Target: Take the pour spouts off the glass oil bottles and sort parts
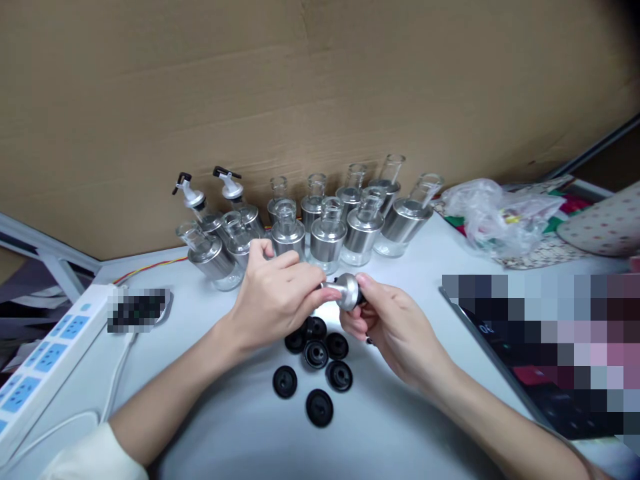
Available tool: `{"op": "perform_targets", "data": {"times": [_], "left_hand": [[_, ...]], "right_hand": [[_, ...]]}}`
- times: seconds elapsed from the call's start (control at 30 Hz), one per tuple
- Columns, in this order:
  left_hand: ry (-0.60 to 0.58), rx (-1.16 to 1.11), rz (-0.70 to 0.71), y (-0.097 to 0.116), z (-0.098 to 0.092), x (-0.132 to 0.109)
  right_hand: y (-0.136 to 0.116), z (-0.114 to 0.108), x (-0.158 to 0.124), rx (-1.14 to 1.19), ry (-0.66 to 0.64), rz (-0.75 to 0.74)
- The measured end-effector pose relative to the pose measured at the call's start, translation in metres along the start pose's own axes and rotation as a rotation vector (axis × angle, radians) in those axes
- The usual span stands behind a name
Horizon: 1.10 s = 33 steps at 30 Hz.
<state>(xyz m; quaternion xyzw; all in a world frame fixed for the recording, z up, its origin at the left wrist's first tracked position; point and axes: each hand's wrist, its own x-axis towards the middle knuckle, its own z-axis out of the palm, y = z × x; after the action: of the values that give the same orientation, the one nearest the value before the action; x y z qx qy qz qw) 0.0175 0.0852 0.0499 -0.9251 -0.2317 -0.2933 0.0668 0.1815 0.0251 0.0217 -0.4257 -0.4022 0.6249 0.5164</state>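
Observation:
Between my hands, above the table, is a silver pour spout with a black underside, like those on two bottles at the back. My right hand grips its round base with thumb and fingers. My left hand is closed around the narrow end of the same spout, so that end is mostly hidden. Below my hands lie several round black stoppers, some touching one another. Behind them stand several glass bottles with metal sleeves; most have bare necks. A bottle with a fitted spout stands at the back left.
A white power strip runs along the left edge, with a phone-like device and white cable beside it. Plastic bags and a dotted cylinder sit at right, near a dark flat device. Cardboard closes the back.

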Motion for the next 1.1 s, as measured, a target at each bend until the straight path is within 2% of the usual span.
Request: {"op": "perform_targets", "data": {"times": [0.2, 0.3, 0.37, 0.43, 0.63, 0.83, 0.9, 0.97, 1.03, 1.1], "left_hand": [[-0.106, -0.164, -0.166, 0.001, -0.008, 0.004], [-0.131, -0.210, -0.190, 0.004, -0.011, 0.005], [-0.152, -0.245, -0.206, 0.005, -0.013, 0.006], [-0.188, -0.283, -0.235, 0.005, -0.015, 0.007], [-0.323, -0.397, -0.320, -0.001, -0.015, 0.006], [-0.427, -0.639, -0.546, -0.010, -0.014, 0.005], [-0.394, -0.716, -0.683, -0.018, -0.017, 0.004], [-0.284, -0.729, -0.785, -0.023, -0.022, 0.002], [-0.203, -0.680, -0.763, -0.022, -0.025, 0.001], [-0.182, -0.584, -0.654, -0.014, -0.025, 0.002]], "right_hand": [[-0.002, -0.011, -0.001, -0.558, 0.030, -0.464], [-0.005, -0.017, 0.001, -0.848, 0.049, -0.805], [-0.006, -0.019, 0.002, -0.958, 0.040, -1.000], [-0.006, -0.021, 0.004, -1.018, 0.025, -1.091], [-0.002, -0.025, 0.006, -1.143, 0.010, -1.148], [-0.001, -0.028, 0.008, -1.122, -0.006, -1.131], [-0.005, -0.032, 0.005, -1.058, 0.048, -1.172], [-0.008, -0.035, 0.001, -0.940, 0.171, -1.203], [-0.010, -0.036, -0.003, -0.767, 0.294, -1.132], [-0.010, -0.033, -0.006, -0.585, 0.291, -0.930]]}}
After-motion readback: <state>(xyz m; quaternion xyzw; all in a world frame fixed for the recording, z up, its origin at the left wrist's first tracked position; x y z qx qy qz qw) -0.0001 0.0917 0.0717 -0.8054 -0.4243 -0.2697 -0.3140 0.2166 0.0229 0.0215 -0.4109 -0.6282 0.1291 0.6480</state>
